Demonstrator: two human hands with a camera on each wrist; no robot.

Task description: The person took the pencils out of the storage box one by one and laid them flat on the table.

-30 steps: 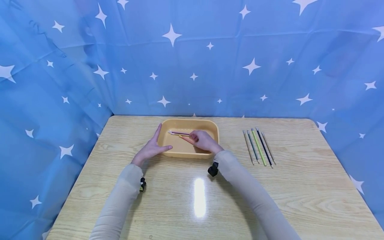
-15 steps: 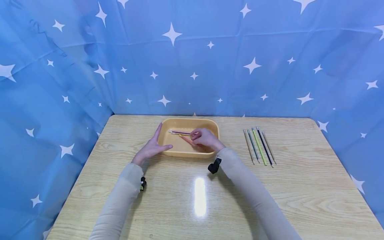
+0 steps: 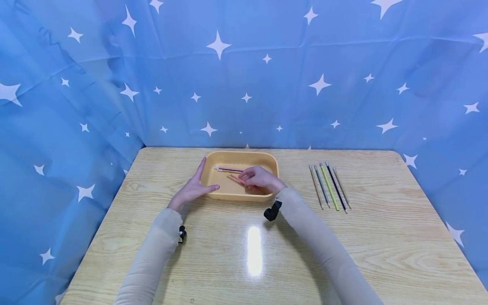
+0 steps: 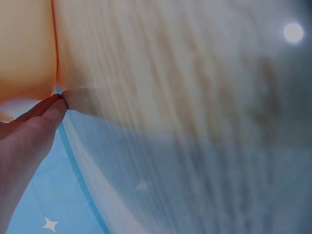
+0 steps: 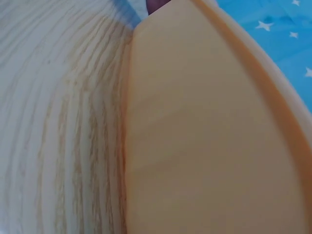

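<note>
A yellow-orange plastic tray [image 3: 236, 197] stands near the table's far edge. My left hand [image 3: 192, 187] lies spread against its left end, with straight fingers along the side and the thumb over the near rim. In the left wrist view, that hand's fingertips [image 4: 61, 100] are right at the tray's outer wall [image 4: 27, 44]. My right hand [image 3: 261, 178] reaches inside the tray, its curled fingers pinching orange-pink pencils [image 3: 234, 178]. Beyond them lie dark-striped pencils [image 3: 228, 169] with white ends pointing left, partly covered by the right hand. The right wrist view is filled mostly by the tray's near wall [image 5: 195, 122].
Several pencils lie side by side on the wooden table [image 3: 381, 237] right of the tray, among them a light green one [image 3: 329, 187] and a dark blue one [image 3: 336, 187]. A blue curtain [image 3: 267, 80] with white stars hangs behind the table.
My right fingers lifted slightly, then came down on the orange-pink pencils, which shifted a little inside the tray. My left hand keeps its place at the tray's left end.
</note>
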